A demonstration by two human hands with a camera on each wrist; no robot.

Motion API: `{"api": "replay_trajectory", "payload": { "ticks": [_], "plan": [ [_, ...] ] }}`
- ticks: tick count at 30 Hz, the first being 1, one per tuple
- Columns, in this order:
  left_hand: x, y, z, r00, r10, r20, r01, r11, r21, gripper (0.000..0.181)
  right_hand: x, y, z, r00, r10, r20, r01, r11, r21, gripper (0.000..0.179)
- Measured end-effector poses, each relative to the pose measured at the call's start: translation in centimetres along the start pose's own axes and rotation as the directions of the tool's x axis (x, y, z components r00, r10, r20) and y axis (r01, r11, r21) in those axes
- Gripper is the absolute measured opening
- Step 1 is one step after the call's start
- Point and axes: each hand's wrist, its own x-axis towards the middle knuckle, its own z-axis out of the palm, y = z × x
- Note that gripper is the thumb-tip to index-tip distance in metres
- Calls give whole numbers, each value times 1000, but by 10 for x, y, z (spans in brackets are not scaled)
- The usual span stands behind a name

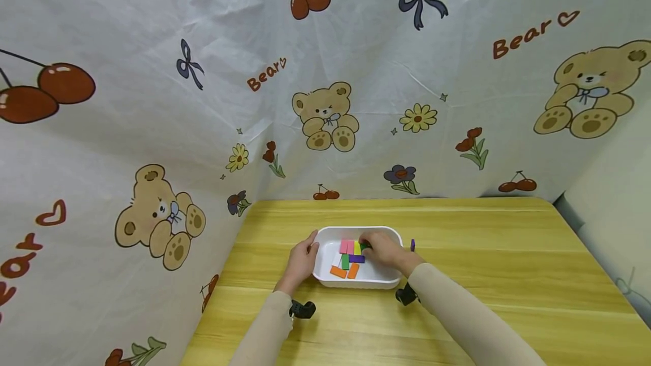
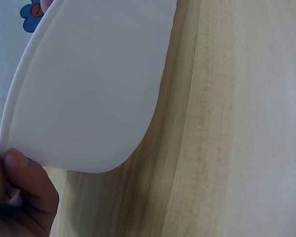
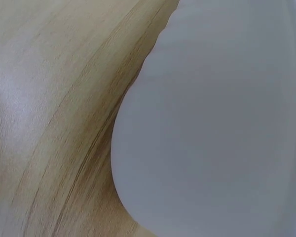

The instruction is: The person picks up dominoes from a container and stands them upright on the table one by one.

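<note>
A white plastic basin stands on the table with small flat blocks lying inside. My left hand grips its left rim; in the left wrist view, thumb and fingers pinch the rim. Reaching over the right side, my right hand pinches a green block, partly covered by the fingertips. Next to it lie a yellow block and two pink blocks. Nearer me are a purple block, another green block, a white block and two orange blocks.
Just right of the basin, a purple block stands on the wooden table. A patterned cloth with bears hangs behind and to the left. The basin's outer wall fills much of the right wrist view.
</note>
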Motion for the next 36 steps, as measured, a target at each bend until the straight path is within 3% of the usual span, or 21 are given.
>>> {"api": "replay_trajectory", "payload": {
  "ticks": [9,21,28,36],
  "plan": [
    [-1,0,0,1000,2,-1,-2,1000,-8,46,-1,1,-1,998,-28,-51,29,999,14,22],
    [1,-1,0,1000,16,1,-16,1000,1,47,-4,-2,-8,999,21,-32,-18,996,87,25],
    [1,-1,0,1000,15,2,-15,1000,8,47,-8,-5,-17,1000,-9,-18,11,989,145,26],
    [0,-2,1,1000,1,-3,-1,1000,0,46,-13,-3,-28,1000,11,11,-13,982,188,29]
  ]
}}
